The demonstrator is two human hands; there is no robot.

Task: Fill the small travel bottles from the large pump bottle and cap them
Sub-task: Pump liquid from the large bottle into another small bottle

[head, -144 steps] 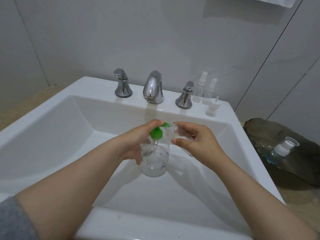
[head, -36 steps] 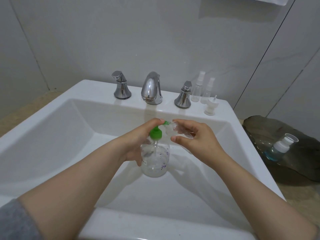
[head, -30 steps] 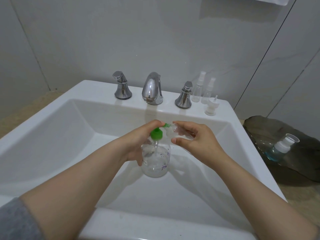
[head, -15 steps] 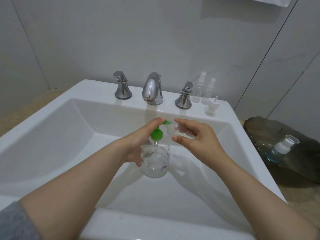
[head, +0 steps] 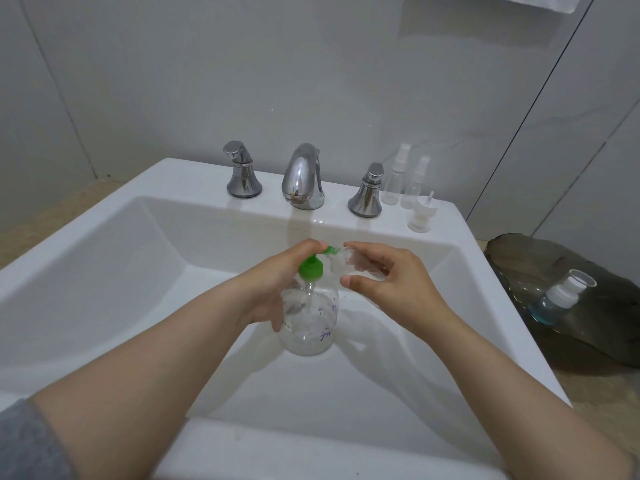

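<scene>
A clear large pump bottle (head: 310, 323) with a green pump head (head: 311, 268) stands inside the white sink (head: 104, 271). My left hand (head: 277, 282) wraps its neck, with fingers on top of the pump. My right hand (head: 384, 282) holds a small clear travel bottle (head: 346, 266) tilted, its open mouth against the green nozzle. Two more capped travel spray bottles (head: 394, 178) (head: 415, 185) stand on the sink's back right ledge, with a loose white spray cap (head: 420, 216) in front of them.
A chrome faucet (head: 303, 178) with two handles (head: 242, 174) (head: 369, 192) lines the back ledge. To the right, a dark glass dish (head: 519, 258) holds a bottle of blue liquid (head: 557, 299). Grey tiled wall stands behind.
Both hands have stayed at the pump bottle. My left hand's fingers rose and pressed slightly on the pump head; the small bottle has stayed at the nozzle.
</scene>
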